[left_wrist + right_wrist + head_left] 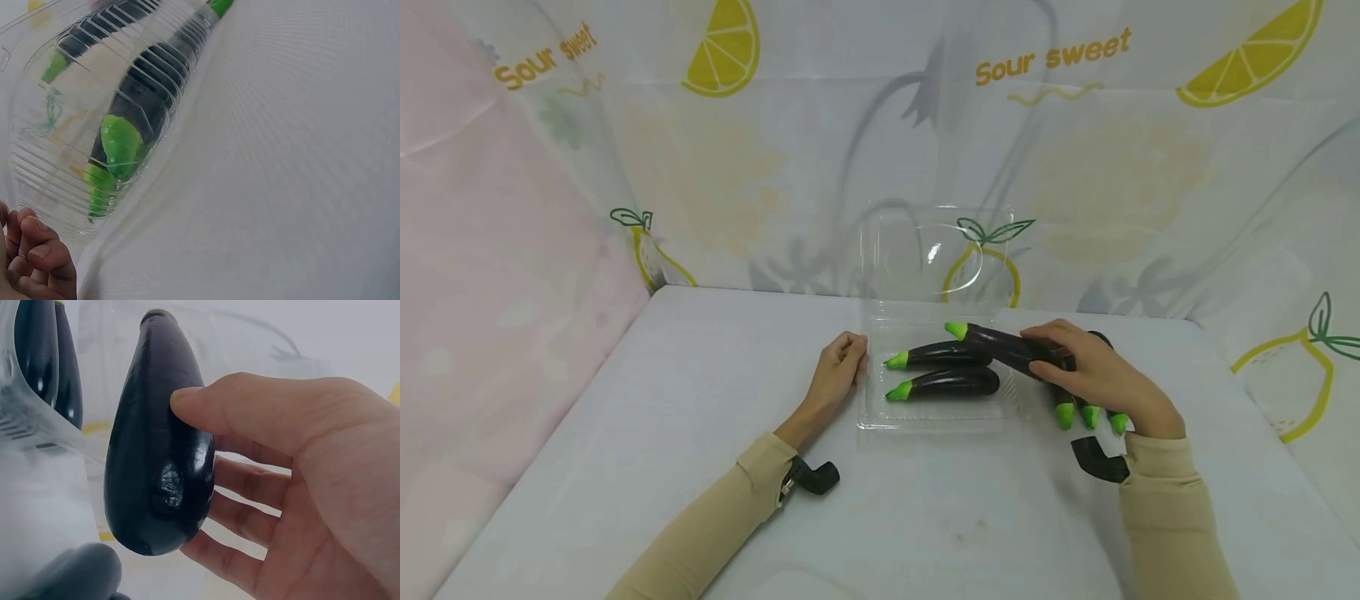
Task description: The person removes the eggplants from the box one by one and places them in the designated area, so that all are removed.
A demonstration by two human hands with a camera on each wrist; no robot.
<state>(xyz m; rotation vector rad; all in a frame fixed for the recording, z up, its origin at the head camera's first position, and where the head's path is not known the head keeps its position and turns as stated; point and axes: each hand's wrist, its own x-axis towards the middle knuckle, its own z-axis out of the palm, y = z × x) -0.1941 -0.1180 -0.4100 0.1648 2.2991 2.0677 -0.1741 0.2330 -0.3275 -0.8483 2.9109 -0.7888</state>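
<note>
My right hand (1086, 362) grips an eggplant (1003, 346) by its thick end, thumb on one side and fingers on the other. Its green stem end points left, over the right side of a clear plastic clamshell box (880, 417). Inside the box two eggplants (951, 383) lie side by side, stems to the left. At the box's left edge, my left hand (841, 362) has its fingers curled, pinching the rim, as the left wrist view shows beside the ribbed wall (50, 181). In the right wrist view the held eggplant (159, 456) hangs above the table.
Right of the box, partly under my right hand, lie more eggplants (1090, 415) with green stems toward me. The box's clear lid (895, 250) stands raised at the back, against a lemon-printed cloth (820, 167). A white cloth (715, 400) covers the table.
</note>
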